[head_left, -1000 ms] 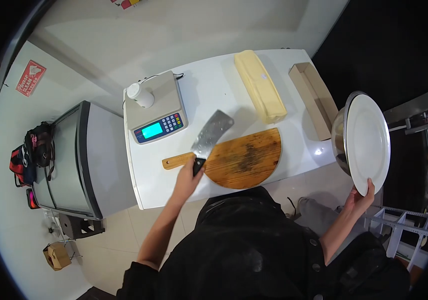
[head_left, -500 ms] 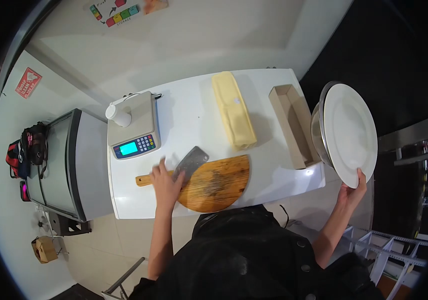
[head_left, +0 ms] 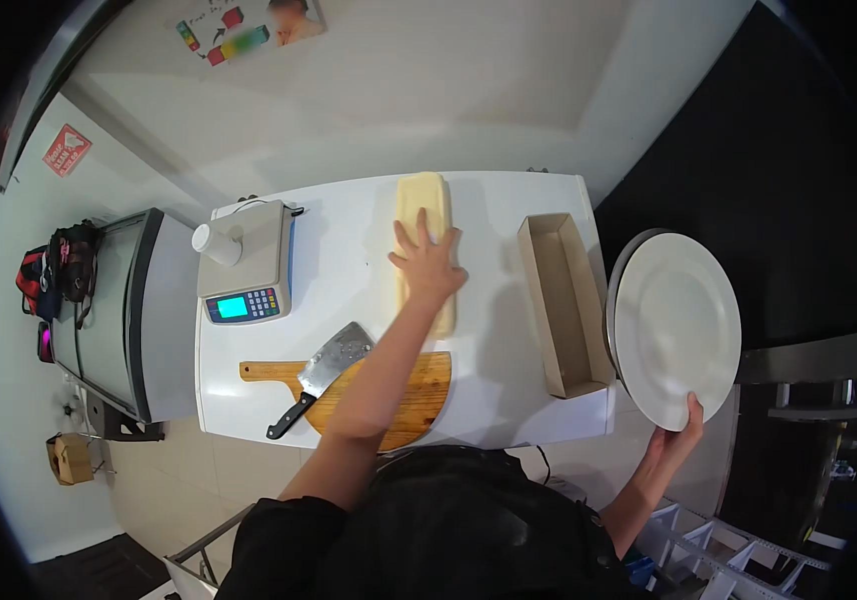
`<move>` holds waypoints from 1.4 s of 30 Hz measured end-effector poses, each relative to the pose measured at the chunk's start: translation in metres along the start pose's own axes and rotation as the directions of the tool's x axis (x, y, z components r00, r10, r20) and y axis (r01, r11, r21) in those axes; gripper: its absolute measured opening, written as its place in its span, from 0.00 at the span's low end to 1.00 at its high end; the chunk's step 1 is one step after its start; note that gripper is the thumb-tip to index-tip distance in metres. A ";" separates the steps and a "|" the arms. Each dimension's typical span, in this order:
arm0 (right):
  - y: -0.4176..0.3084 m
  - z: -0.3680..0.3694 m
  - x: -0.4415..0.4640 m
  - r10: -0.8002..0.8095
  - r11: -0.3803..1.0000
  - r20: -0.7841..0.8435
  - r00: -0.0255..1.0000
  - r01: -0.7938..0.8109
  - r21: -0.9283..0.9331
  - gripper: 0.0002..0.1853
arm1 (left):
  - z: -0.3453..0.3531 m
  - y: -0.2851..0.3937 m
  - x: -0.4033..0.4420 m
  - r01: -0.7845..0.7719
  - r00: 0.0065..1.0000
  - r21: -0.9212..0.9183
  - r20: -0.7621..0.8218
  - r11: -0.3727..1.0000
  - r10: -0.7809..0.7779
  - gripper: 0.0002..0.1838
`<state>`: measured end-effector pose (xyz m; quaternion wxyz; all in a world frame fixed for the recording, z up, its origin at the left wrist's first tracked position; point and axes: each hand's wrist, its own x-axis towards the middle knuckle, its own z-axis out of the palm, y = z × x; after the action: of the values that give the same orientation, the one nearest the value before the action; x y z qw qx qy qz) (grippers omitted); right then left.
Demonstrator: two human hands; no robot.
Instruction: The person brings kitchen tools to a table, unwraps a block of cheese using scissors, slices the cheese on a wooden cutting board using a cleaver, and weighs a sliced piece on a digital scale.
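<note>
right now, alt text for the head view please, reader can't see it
A person's left hand is spread over a long pale yellow block on a white table; their right hand holds a white plate by its edge. A cleaver lies across a wooden cutting board, near a digital scale.

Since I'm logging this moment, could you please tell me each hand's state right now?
Left hand: open, spread over the pale yellow block; contact unclear.
Right hand: closed, holding the white plate by its lower edge.

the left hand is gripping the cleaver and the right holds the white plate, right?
No: in the head view, the left hand is spread over the yellow block, not gripping the cleaver. The right hand does hold the white plate.
</note>
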<state>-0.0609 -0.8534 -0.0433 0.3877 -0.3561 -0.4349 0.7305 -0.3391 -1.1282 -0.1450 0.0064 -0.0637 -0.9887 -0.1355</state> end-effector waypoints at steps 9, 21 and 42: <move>-0.001 -0.004 0.022 0.023 0.997 -0.098 0.995 -0.030 -0.071 0.28 | -0.006 -0.056 0.040 -0.124 0.991 0.113 -0.045 0.986 0.129 0.36; 0.016 -0.039 0.016 0.081 0.997 -0.175 0.981 -0.082 0.003 0.29 | 0.057 0.098 0.044 -0.122 0.911 -0.257 0.354 0.959 0.211 0.52; 0.098 0.099 0.085 0.380 0.709 0.325 0.866 -0.047 -0.704 0.23 | -0.095 -0.108 0.016 0.005 1.000 -0.297 0.008 0.955 -0.003 0.21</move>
<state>-0.2090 -0.8460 -0.1120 0.0312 -0.3434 -0.7008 0.6244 -0.3694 -1.2546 -0.0814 -0.0073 -0.0625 -0.9573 -0.2822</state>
